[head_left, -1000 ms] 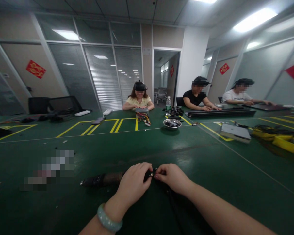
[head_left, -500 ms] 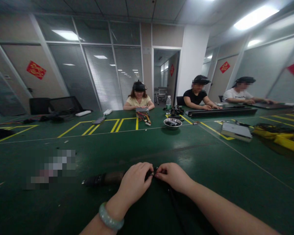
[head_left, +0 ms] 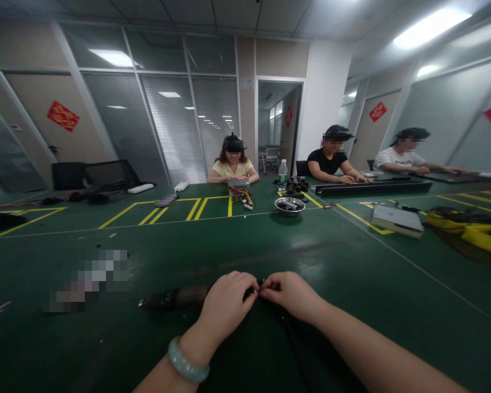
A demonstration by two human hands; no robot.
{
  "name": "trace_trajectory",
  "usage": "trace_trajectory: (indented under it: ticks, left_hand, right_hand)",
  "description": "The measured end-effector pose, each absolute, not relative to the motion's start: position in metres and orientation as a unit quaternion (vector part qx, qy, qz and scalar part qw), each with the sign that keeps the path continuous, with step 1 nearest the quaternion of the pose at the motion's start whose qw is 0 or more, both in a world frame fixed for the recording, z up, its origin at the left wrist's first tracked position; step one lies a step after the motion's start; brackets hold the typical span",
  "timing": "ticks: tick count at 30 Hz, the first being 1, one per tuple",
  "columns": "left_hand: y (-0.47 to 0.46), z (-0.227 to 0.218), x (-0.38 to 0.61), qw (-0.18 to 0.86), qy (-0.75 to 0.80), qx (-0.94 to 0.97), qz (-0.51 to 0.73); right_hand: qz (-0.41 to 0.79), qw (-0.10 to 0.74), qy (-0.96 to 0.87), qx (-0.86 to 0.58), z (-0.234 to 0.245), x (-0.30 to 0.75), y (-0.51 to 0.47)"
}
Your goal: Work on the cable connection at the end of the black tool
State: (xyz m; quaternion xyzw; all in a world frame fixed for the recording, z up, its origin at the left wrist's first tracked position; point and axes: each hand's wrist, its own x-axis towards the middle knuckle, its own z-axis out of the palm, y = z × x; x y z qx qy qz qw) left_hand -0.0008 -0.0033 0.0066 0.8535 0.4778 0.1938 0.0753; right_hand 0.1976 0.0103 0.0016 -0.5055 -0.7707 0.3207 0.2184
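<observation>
A dark cable bundle (head_left: 175, 298) lies on the green tabletop (head_left: 352, 284) near the front edge. The left hand (head_left: 226, 303) closes over its end, and the right hand (head_left: 288, 295) pinches a small connector (head_left: 257, 292) there, fingertips touching. A steel bowl (head_left: 289, 205) stands far behind.

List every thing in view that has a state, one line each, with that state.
Left hand: fingers closed on the dark cable part, a bracelet on the wrist.
Right hand: fingers pinched on the small connector.
Dark cable part: lying flat on the green table.
Metal bowl: upright, dark parts inside.
Water bottle: upright, capped.
Doorway: open.
</observation>
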Motion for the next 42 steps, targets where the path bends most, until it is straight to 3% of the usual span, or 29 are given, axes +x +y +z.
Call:
trace_trajectory:
  ticks: [34, 42]
  left_hand:
    - [-0.0029, 0.0095, -0.0008, 0.078, 0.467, 0.861, 0.185]
    - [-0.0034, 0.0056, -0.0012, 0.078, 0.524, 0.83, 0.178]
  right_hand:
    - [0.299, 0.206, -0.783, -0.506, 0.0026, 0.1969, 0.007]
    - [0.304, 0.206, -0.776, -0.513, 0.0006, 0.1972, 0.0076]
